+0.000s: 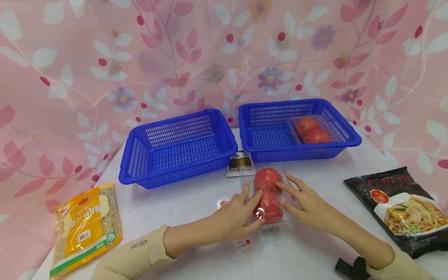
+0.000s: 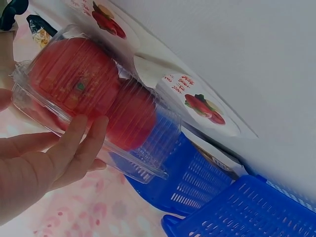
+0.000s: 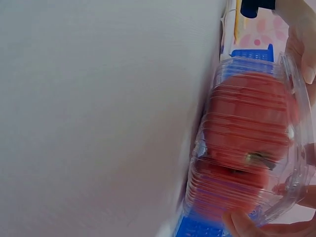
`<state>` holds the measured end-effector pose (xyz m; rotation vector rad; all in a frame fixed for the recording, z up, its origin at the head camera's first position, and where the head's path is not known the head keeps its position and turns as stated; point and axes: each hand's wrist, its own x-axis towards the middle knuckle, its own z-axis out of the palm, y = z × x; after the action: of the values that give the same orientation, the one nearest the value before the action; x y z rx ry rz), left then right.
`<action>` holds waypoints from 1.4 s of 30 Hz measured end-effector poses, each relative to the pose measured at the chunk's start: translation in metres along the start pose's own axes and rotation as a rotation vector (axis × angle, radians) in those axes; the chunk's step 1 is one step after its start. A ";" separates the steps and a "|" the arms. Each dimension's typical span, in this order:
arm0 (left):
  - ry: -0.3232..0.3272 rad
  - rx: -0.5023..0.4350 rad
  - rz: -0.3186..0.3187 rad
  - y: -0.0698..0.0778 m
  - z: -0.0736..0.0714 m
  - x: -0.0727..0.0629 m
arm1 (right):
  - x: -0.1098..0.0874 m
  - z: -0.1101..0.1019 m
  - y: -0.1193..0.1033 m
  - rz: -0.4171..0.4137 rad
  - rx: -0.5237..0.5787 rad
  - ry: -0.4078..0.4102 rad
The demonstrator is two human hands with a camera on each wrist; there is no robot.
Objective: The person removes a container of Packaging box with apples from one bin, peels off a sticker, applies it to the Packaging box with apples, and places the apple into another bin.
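Note:
A clear plastic clamshell box [image 1: 247, 182] with two tomatoes [image 1: 268, 206] in it lies on the table in front of the baskets. My left hand [image 1: 232, 217] reaches over its left side, the spread fingers touching the lid and its rim. From the right, my right hand [image 1: 313, 208] rests its fingertips on the lid and the box's edge. In the left wrist view, ribbed plastic covers the tomatoes [image 2: 74, 74]. The right wrist view shows my right thumb [image 3: 242, 224] against the side of the box. Printed labels [image 2: 195, 101] lie beside and partly beneath the box.
Two blue baskets [image 1: 185, 174] stand behind; the right basket [image 1: 301, 153] holds another box of tomatoes [image 1: 316, 135]. A small dark-and-gold packet [image 1: 240, 161] lies between them. The yellow bag [image 1: 85, 225] is at left, the black noodle packet [image 1: 402, 210] at right.

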<state>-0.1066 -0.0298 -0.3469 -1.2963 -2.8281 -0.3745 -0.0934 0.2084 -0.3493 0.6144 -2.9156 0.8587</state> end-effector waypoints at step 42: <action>-0.132 -0.014 -0.252 -0.027 -0.004 -0.024 | -0.003 -0.007 -0.010 -0.082 -0.111 0.067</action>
<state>-0.1114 -0.0663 -0.3513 -1.0019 -3.1152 -0.3229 -0.0878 0.2054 -0.3392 0.6771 -2.8327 0.6900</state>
